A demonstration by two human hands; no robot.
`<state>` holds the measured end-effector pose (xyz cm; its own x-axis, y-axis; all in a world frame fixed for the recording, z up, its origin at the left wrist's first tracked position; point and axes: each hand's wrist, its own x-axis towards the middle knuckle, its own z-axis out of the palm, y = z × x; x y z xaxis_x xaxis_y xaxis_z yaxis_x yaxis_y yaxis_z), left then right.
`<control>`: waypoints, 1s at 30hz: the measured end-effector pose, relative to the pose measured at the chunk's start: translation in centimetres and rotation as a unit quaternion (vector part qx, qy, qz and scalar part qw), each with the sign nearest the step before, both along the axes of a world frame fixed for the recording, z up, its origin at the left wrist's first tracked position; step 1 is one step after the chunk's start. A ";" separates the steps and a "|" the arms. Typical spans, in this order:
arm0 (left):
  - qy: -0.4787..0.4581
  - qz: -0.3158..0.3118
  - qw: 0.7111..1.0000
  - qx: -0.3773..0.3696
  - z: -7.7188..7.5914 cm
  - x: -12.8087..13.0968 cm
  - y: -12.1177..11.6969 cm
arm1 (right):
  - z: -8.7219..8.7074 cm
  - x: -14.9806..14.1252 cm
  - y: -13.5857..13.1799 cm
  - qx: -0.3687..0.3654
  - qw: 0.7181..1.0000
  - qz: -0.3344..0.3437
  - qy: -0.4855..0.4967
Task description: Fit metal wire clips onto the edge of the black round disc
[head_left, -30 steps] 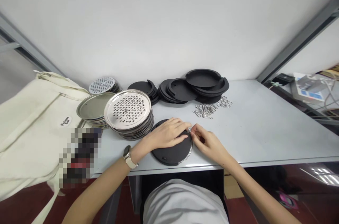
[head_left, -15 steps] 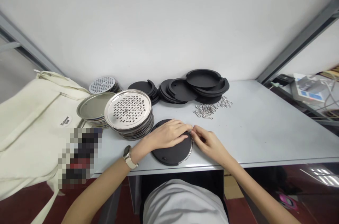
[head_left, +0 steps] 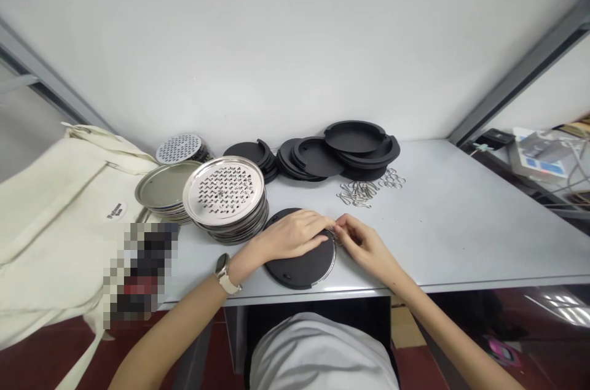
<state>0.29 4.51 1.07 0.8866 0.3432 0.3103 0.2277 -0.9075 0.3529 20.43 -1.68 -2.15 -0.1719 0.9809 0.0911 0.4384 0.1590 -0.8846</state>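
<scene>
On the table before me lies a round black cover (head_left: 299,270) over a metal disc, whose silver rim shows along the right edge. Stretched across its top is my left hand (head_left: 299,231), palm down, fingers extended to the right rim and thumb on the black surface. My right hand (head_left: 366,247) meets the left fingertips at that rim. Its thumb and index finger are pinched together on a small silver metal piece (head_left: 338,241), mostly hidden by the fingers. Behind the hands are a pile of small metal hooks (head_left: 358,194) and several metal rings (head_left: 391,178).
A stack of metal grater discs (head_left: 224,190) and a stack of plain metal discs (head_left: 168,185) stand at left. More black covers (head_left: 354,136) are piled along the wall. A cream cloth bag (head_left: 59,224) covers the table's left end. Metal posts (head_left: 520,61) frame the table.
My right hand has shifted very slightly to the right and tilted a little at the rim. My left hand stays on the black cover. The camera view has moved slightly.
</scene>
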 end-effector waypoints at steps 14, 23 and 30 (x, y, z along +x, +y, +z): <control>-0.003 0.003 1.000 0.005 0.1 0.0 0.0 | -0.2 0.8 0.3 -0.078 0.992 0.050 0.091; 0.006 0.002 1.000 0.001 0.2 0.0 -0.1 | -0.3 0.8 0.4 -0.077 0.991 0.066 0.083; 0.009 0.006 1.000 0.009 0.2 0.0 -0.1 | -0.1 0.9 0.1 -0.073 0.992 0.081 0.056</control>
